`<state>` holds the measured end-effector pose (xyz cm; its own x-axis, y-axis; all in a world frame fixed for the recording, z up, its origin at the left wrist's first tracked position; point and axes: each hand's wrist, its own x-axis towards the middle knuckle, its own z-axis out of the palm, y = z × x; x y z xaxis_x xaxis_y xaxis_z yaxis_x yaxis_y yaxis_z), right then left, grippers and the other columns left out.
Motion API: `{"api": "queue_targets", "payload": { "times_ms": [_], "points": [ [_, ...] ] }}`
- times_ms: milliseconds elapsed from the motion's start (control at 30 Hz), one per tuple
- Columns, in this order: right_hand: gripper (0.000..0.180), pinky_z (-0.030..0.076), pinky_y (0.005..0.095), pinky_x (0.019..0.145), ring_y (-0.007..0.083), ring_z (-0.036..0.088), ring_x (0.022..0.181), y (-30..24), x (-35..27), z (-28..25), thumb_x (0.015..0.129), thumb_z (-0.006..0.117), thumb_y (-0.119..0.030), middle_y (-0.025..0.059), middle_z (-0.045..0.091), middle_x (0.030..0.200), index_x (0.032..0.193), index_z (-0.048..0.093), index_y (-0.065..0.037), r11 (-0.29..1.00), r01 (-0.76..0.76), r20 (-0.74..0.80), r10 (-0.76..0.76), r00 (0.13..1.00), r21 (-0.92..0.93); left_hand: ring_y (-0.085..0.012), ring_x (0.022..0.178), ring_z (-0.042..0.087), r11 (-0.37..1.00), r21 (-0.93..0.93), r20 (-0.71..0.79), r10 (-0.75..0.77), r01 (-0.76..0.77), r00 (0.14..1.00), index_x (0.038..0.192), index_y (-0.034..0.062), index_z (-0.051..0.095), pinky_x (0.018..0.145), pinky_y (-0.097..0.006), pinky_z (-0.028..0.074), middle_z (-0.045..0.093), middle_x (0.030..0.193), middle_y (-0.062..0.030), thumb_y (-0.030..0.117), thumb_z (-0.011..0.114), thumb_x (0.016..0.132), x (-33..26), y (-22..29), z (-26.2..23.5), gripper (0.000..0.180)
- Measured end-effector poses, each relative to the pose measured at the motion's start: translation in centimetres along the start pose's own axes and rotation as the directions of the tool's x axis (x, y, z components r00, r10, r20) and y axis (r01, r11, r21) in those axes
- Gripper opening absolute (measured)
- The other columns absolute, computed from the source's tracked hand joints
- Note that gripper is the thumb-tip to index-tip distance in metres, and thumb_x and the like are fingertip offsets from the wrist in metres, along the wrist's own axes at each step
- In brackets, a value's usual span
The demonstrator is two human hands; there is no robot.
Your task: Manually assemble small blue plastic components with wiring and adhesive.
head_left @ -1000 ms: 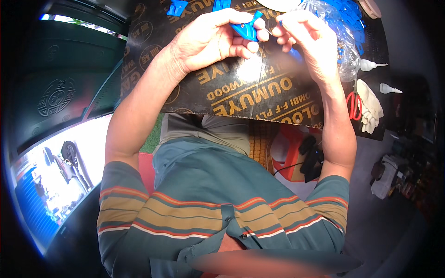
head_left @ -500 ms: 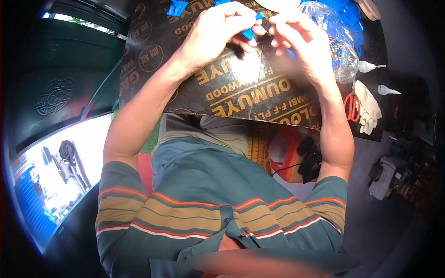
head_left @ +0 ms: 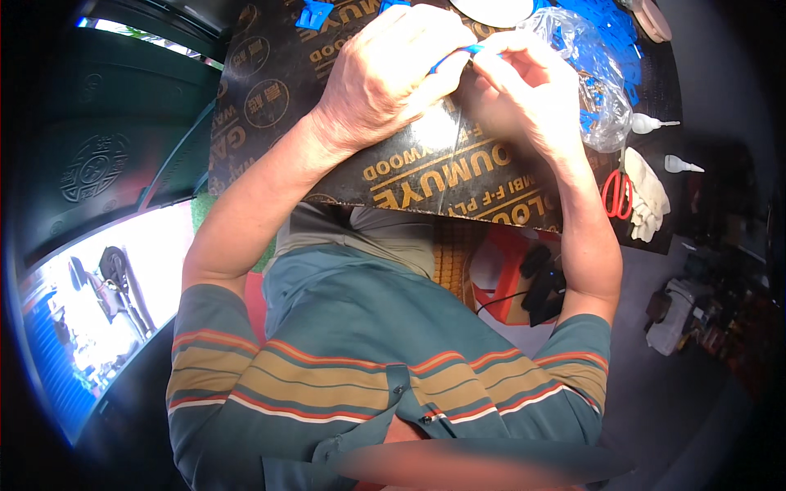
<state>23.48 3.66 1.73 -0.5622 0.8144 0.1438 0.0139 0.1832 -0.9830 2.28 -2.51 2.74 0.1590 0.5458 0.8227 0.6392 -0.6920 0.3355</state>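
At the far left there is a dark green surface (head_left: 98, 155) with a round embossed mark, and below it a bright opening to the outside. Next comes the dark board (head_left: 426, 176) with yellow printing, which lies across the person's lap and serves as a work surface. Near its top left edge lies a small blue piece (head_left: 315, 14).

The left hand (head_left: 393, 74) is over the middle of the board, its fingers curled and pinching a small blue part (head_left: 458, 56). Only a thin strip of this part shows between the two hands, close to the upper edge of the board. The right hand (head_left: 524, 90) touches the same part from the other side; its fingers are bent around it, but the hand is blurred, so how firmly it grasps I cannot tell.

Just to the right of the right hand is a clear plastic bag (head_left: 594, 74) with many blue pieces inside. Further right, near the board's right edge, lie red-handled scissors (head_left: 614, 192), beside them a white glove (head_left: 647, 196), and above them two small white nozzle tips (head_left: 651, 124).
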Motion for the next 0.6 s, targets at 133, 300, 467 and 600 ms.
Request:
{"api": "queue_targets", "payload": {
  "times_ms": [133,300,467,600],
  "points": [
    [0.022,0.056,0.0229,0.067,0.0075,0.067,0.073,0.3,0.1,-0.1,0.097,0.078,-0.013,0.0032,0.072,0.088,0.115,0.073,-0.002,0.996,0.074,-0.005,-0.074,0.997,-0.048,-0.0117,0.091,0.07,0.999,0.034,0.018,0.005,-0.006,1.0,0.109,0.0023,0.075,0.082,-0.024,0.055,0.074,0.101,-0.0058,0.001,0.082,0.087,-0.7,-0.4,0.6,0.023],
    [0.021,0.058,0.0242,0.072,0.0095,0.069,0.08,-0.1,0.0,-0.2,0.102,0.072,-0.014,0.0056,0.074,0.095,0.12,0.073,-0.003,0.996,0.08,0.022,-0.08,0.997,-0.031,-0.0272,0.083,0.072,0.963,-0.173,0.008,-0.209,0.207,0.978,0.103,0.0009,0.071,0.074,-0.037,0.058,0.072,0.094,-0.0136,0.002,0.075,0.088,-0.5,0.2,0.0,0.016],
    [0.024,0.061,0.0277,0.082,0.0153,0.073,0.092,-0.4,0.0,-0.6,0.101,0.071,-0.006,0.0098,0.076,0.11,0.124,0.071,0.0,0.992,-0.055,0.07,0.048,0.996,0.112,-0.0132,0.079,0.068,0.87,-0.263,0.116,-0.4,0.417,0.909,0.104,0.0013,0.071,0.069,-0.028,0.055,0.071,0.092,-0.0092,0.003,0.069,0.095,-0.4,0.1,-0.4,0.009],
    [0.028,0.062,0.0277,0.08,0.0149,0.073,0.092,-0.5,0.1,-0.3,0.104,0.068,-0.01,0.0101,0.076,0.107,0.13,0.07,-0.001,0.99,-0.061,0.065,0.053,0.997,0.125,-0.0119,0.081,0.068,0.78,-0.373,0.161,-0.478,0.502,0.863,0.105,0.0008,0.07,0.069,-0.027,0.055,0.07,0.092,-0.0078,0.004,0.069,0.096,-0.6,0.1,-0.2,0.009]
  ]
}}
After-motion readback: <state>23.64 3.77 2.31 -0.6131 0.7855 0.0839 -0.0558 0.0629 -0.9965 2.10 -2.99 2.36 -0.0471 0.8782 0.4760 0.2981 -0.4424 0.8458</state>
